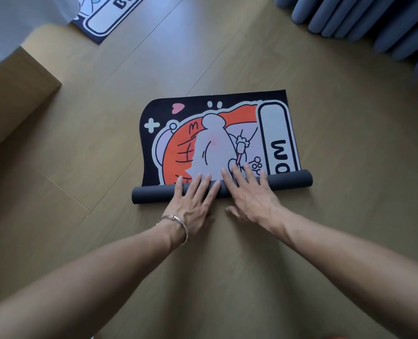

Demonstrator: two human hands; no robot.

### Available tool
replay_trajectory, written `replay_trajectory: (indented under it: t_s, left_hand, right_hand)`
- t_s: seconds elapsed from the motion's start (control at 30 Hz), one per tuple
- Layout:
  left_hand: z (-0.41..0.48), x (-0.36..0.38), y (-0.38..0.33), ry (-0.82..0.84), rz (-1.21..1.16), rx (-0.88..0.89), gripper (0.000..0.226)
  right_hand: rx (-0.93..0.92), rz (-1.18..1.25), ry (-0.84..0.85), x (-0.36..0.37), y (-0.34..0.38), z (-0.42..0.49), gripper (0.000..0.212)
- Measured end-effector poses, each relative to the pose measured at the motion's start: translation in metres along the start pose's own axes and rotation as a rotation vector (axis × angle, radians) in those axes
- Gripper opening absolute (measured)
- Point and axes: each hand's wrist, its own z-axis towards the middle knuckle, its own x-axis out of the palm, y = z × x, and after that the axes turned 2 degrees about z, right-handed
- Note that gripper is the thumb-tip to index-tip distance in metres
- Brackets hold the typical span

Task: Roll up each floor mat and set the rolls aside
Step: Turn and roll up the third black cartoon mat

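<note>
In the middle of the frame, on the wooden floor (105,123), lies a cartoon-printed floor mat (217,140), its near edge wound into a dark grey roll (151,195) that runs across the picture just below centre. Both hands lie flat on top of this roll, side by side and almost touching. The left hand (193,201) has its fingers spread and straight, tips reaching onto the printed side; a thin bracelet (176,222) circles its wrist. The right hand (249,192) is likewise splayed open, palm down, thumb resting on the floor below the roll. Neither hand grips anything. Both forearms stretch in from the lower corners. The lettering on the mat's right side is partly covered by the roll. A second mat (105,18) at upper left is cut off by the frame edge, and grey curtains (374,23) hang at upper right.
</note>
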Motion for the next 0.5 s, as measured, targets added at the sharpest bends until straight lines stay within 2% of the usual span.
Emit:
replay_trajectory:
  t_s: [0.23, 0.37, 0.5]
  left_hand:
    - [0.035, -0.020, 0.028, 0.069, 0.020, -0.005, 0.087]
    - [0.048, -0.029, 0.034, 0.100, 0.007, -0.064, 0.095]
    - [0.052, -0.041, 0.041, -0.028, 0.020, -0.127, 0.092]
  right_hand:
    - [0.014, -0.010, -0.138, 0.011, 0.006, -0.011, 0.080]
    - [0.030, -0.038, -0.082, 0.006, 0.003, 0.002, 0.082]
    - [0.015, -0.010, -0.024, -0.020, -0.008, 0.024, 0.083]
